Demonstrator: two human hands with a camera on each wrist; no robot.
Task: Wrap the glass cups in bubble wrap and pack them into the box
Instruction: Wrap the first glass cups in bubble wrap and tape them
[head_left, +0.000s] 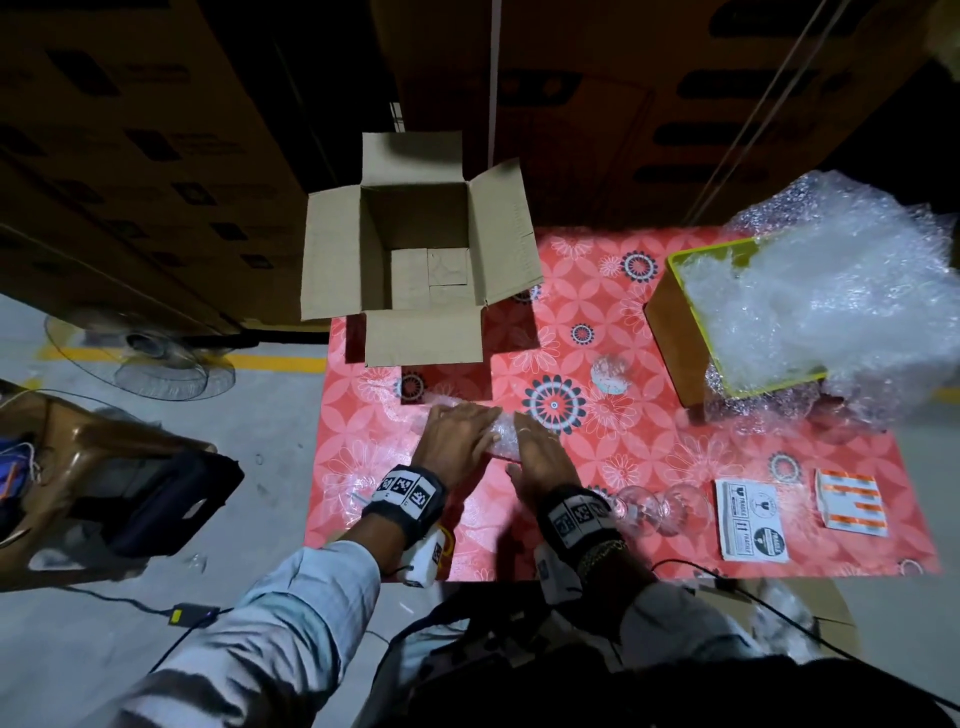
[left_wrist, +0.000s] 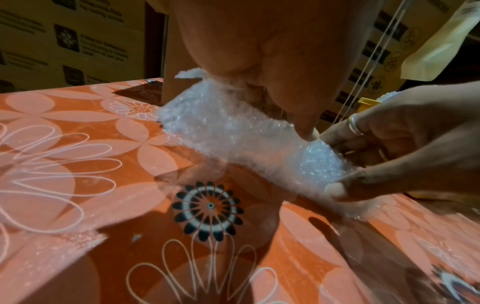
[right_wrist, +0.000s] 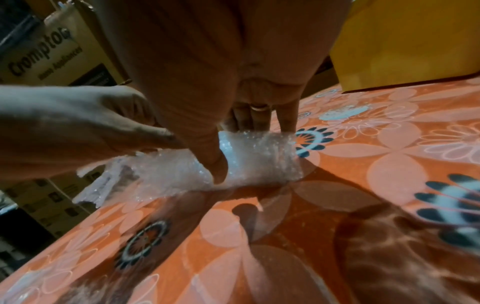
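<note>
"Crompton" on brown carton (right_wrist: 41, 55); "FRAGILE" on white sticker sheet (head_left: 751, 521).

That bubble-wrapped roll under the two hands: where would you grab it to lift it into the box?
Probably around the thick middle of the bubble-wrapped roll, coming from above with fingers on the far side and thumb on the near side. It lies on its side on the table, and its left end is loose and flared, so gripping there would likely slip. The left hand and right hand already hold it this way.

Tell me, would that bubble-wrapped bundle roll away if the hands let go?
Probably: the bundle looks like a tube lying on its side on the smooth tablecloth. Its loose wrap would likely spring open. It probably gives under the fingers.
</note>
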